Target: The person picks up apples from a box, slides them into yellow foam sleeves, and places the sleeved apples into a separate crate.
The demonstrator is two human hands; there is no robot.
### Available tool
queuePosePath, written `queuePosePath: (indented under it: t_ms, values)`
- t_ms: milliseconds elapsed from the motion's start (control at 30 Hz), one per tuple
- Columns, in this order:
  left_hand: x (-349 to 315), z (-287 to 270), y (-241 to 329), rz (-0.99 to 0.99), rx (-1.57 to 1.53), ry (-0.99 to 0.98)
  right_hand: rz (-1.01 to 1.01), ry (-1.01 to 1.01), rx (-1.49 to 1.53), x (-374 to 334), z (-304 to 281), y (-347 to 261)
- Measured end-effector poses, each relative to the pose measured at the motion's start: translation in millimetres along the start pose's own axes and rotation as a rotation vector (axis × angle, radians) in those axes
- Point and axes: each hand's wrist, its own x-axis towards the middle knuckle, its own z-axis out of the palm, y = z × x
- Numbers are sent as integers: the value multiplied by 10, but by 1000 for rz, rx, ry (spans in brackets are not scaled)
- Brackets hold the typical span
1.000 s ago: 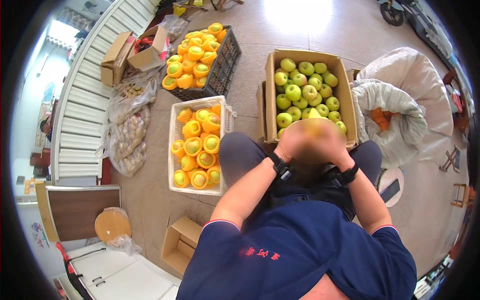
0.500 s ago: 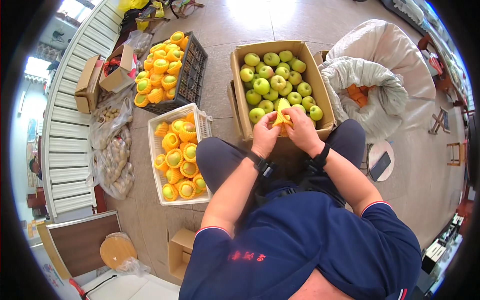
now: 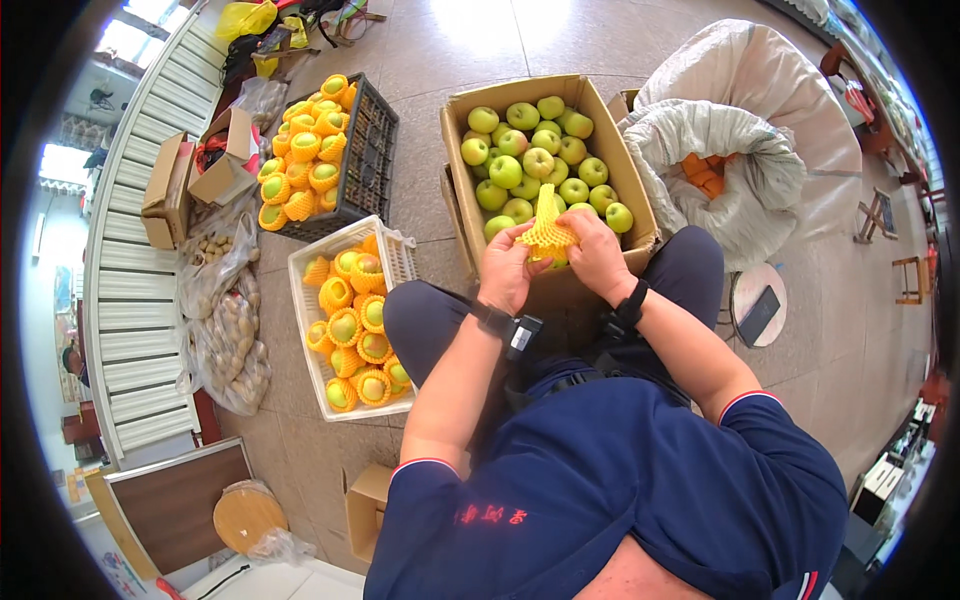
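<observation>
Over the near edge of a cardboard box (image 3: 620, 150) I hold a yellow foam net sleeve (image 3: 547, 228) between both hands. Its narrow end stands up and its lower edge is spread wide. My left hand (image 3: 506, 270) pinches the sleeve's left edge; my right hand (image 3: 600, 252) grips its right edge with bent fingers. A bit of green shows beneath the sleeve, but I cannot tell whether an apple is inside. Loose green apples (image 3: 508, 168), some blushed red, fill the box beyond my hands.
Left of my knee sits a white crate (image 3: 312, 368) of apples in yellow foam nets. A black crate (image 3: 374, 140) behind it holds more. A large whitish sack (image 3: 740, 225) with orange material inside stands right. Potato-like bags (image 3: 232, 345) line the left wall.
The foam sleeve has spread wider at its lower edge, with its narrow end now pointing up. My hands have moved slightly apart. The whole view has shifted a little.
</observation>
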Motion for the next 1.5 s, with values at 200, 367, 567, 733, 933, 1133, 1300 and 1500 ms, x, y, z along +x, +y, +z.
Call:
queuePosePath:
  t_ms: [200,367,567,733,933,1133,1300,1500]
  values:
    - [76,-116,-52,57,29,-19,267,-116,355,49,63,155]
    - [102,-140,-29,106,4,-41,470,-169,800,33,64,173]
    - [86,-152,37,85,24,-33,606,-244,1000,96,12,174]
    - [16,-77,118,17,242,59,-15,-36,88,109,-82,103]
    - [21,-58,108,-45,-66,1,-27,-7,47,27,23,-30]
    - [119,-166,-8,80,-10,-23,327,-159,427,45,75,166]
    - [145,-152,-4,75,32,-28,496,-238,870,31,24,295]
    - [124,-206,70,-13,21,-98,706,-346,1127,96,-119,165]
